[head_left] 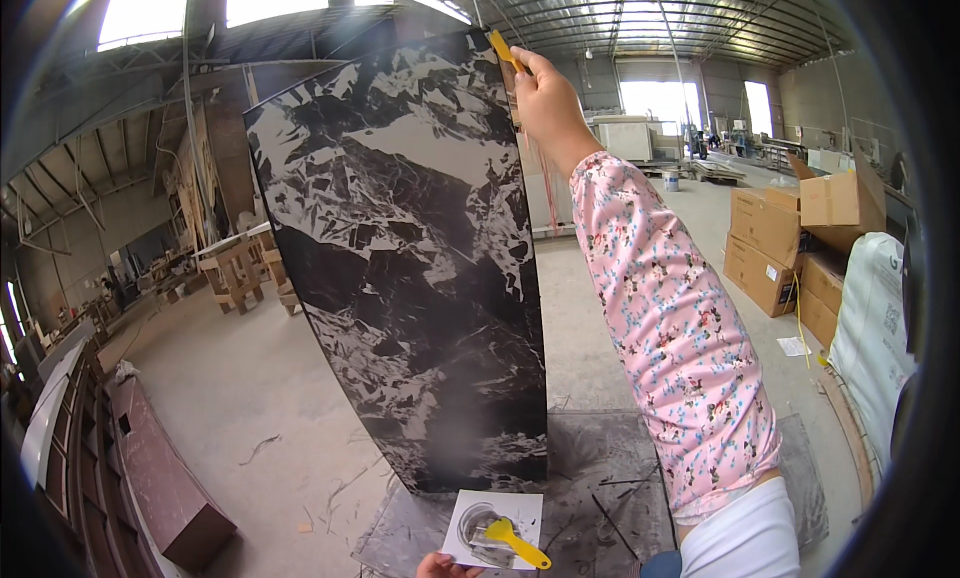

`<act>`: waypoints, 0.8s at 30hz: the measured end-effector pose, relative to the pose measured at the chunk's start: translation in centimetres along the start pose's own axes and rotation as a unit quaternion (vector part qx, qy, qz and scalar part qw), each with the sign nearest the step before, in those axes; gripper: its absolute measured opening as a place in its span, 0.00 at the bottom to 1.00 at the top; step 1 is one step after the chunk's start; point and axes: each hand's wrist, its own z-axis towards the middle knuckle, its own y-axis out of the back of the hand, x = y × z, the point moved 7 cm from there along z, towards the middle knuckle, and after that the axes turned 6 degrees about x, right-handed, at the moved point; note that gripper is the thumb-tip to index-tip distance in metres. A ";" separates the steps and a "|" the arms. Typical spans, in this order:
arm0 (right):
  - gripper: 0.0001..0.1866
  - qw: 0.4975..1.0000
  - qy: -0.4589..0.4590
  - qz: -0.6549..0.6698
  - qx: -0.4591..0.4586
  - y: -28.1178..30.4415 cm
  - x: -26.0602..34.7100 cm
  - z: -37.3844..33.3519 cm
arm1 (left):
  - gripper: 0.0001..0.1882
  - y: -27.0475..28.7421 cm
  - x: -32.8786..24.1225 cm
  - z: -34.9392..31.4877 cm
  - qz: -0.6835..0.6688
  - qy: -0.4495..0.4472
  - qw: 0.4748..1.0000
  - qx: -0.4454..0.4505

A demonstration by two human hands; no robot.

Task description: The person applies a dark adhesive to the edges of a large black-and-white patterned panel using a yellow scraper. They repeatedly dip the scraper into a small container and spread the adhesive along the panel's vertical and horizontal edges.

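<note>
In front of me stands a tall black panel (420, 243) with a white marble pattern, upright and leaning slightly. My right hand (552, 106) is raised to its upper right corner, fingers closed round a yellow scraper (503, 50) whose tip meets the panel's edge. Low in the view, my left hand (447, 566) grips a white square board (530, 506) by its lower left corner. Dark paste (470, 531) is smeared on that board, and a second yellow scraper (518, 544) lies across it. A pink flowered sleeve (680, 328) covers my right forearm.
A stained grey sheet (605, 458) lies on the floor under the panel. Cardboard boxes (765, 248) and a white wrapped stack (868, 313) stand to the right. At the left are a long reddish-brown box (165, 468) and dark shelving (85, 468); wooden trestles (232, 278) stand behind.
</note>
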 end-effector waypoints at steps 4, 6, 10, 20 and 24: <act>0.18 1.000 0.010 -0.011 -0.008 -0.2 -0.3 1.1 | 0.08 -0.3 -0.2 0.0 0.003 -0.010 1.000 -0.023; 0.18 1.000 0.014 -0.014 -0.012 -0.2 -0.4 1.3 | 0.08 -1.4 -0.1 -0.2 -0.004 -0.021 0.999 -0.045; 0.18 1.000 -0.015 0.006 0.007 -0.9 -0.5 1.4 | 0.09 -1.3 -0.5 -0.4 -0.007 -0.026 0.999 -0.037; 0.19 0.993 -0.066 0.061 0.083 0.2 -0.1 -1.4 | 0.08 -1.5 -0.2 -0.6 -0.011 -0.016 0.999 -0.047; 0.19 0.985 -0.101 0.090 0.107 0.4 0.5 -3.7 | 0.07 -0.5 -0.3 -0.6 -0.019 -0.011 1.000 0.004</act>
